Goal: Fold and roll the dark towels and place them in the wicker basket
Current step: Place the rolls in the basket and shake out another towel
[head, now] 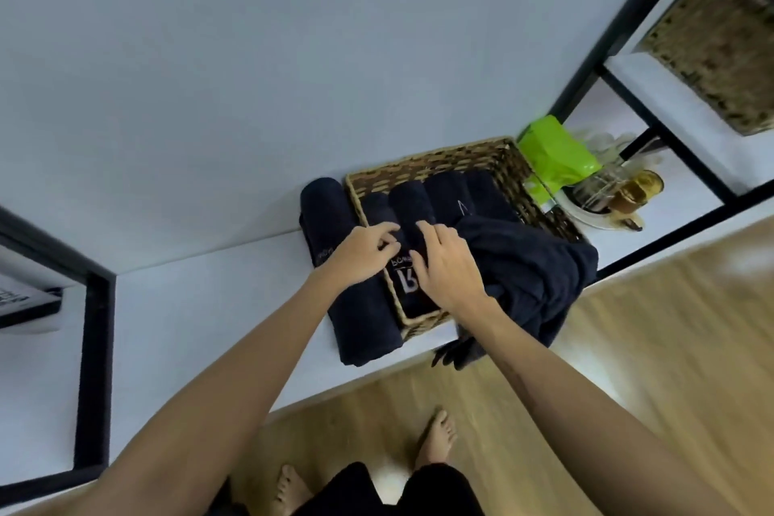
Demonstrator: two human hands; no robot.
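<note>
both hands, left hand [363, 251] and right hand [446, 264], fingers curled, pressing a rolled towel [412, 205] into the wicker basket [423, 163]; soft, light, grip mid-roll so it won't unravel

My right hand [450, 264] hides part of the white lettering on the rolled towel [408, 222], so I cannot read it. The loose towel [532, 268] covers the wicker basket [427, 163]'s near right corner. The second basket [720, 38] is blurred and cut by the edge. Glassware [620, 189] behind the green bag [553, 155] is indistinct.
</note>
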